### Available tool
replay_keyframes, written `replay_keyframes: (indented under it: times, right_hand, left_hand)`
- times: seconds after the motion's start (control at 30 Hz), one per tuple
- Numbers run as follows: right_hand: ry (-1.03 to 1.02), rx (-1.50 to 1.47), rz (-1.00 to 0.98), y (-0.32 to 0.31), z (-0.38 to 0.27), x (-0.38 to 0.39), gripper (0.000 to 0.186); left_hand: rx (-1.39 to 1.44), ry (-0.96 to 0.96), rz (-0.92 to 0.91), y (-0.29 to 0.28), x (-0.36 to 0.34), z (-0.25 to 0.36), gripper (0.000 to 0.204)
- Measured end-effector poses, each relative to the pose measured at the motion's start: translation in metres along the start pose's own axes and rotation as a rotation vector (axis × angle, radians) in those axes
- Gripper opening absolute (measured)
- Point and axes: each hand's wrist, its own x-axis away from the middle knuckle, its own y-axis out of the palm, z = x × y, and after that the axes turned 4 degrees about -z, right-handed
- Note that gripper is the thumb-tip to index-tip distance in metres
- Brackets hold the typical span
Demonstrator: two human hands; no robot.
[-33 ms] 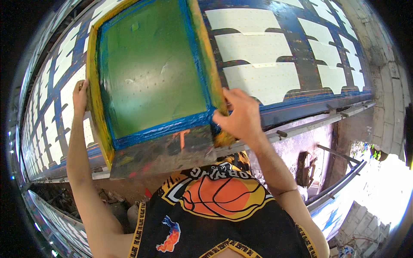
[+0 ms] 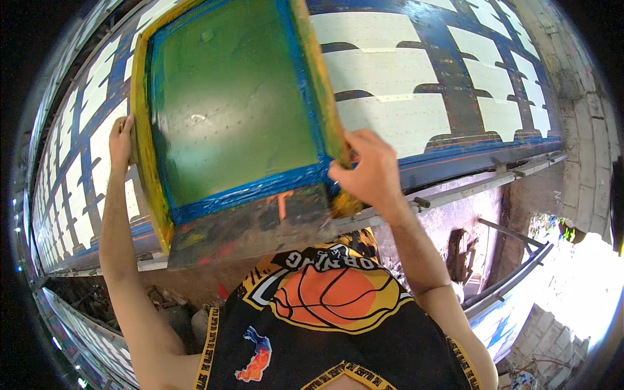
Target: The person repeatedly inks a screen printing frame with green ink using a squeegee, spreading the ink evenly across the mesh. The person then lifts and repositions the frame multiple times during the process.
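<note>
I hold a screen-printing frame [image 2: 250, 181] over a long dark table. Its green mesh [image 2: 234, 104] is edged with blue, and its outer sides are smeared yellow. A dark, paint-stained strip runs along the near end. My left hand [image 2: 121, 142] is closed on the left side bar. Around the right side bar, close to the near right corner, my right hand [image 2: 369, 170] is gripping with the thumb on top. The frame's near end is tilted, and its far end runs out of view. White cut pieces [image 2: 392, 117] lie in rows on the table beside the frame.
More white pieces [image 2: 499, 117] cover the table to the right and left. A metal rail [image 2: 448, 195] with short stubs follows the table's near edge. A block wall [image 2: 580, 156] stands at the right, and another table surface [image 2: 500, 331] shows at the lower right.
The frame's near right corner and my right hand have shifted slightly to the right. My left hand has hardly moved and both hands keep their hold.
</note>
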Motion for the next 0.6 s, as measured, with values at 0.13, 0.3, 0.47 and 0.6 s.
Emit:
replay_keyframes:
  times: [0.13, 0.3, 0.47, 0.6]
  right_hand:
    - [0.007, 0.003, 0.062, -0.074, 0.091, -0.012, 0.039]
    - [0.025, 0.091, 0.096, -0.167, 0.204, -0.001, 0.044]
    - [0.095, 0.16, 0.029, -0.223, 0.291, 0.016, 0.052]
    - [0.075, 0.182, -0.022, -0.246, 0.332, 0.027, 0.054]
  left_hand:
    - [-0.148, 0.076, 0.079, 0.072, 0.0, 0.123, 0.046]
    - [-0.034, 0.108, 0.109, 0.19, 0.036, 0.239, 0.046]
    - [-0.053, 0.12, 0.145, 0.282, 0.066, 0.309, 0.042]
    - [-0.083, 0.125, 0.14, 0.315, 0.078, 0.327, 0.041]
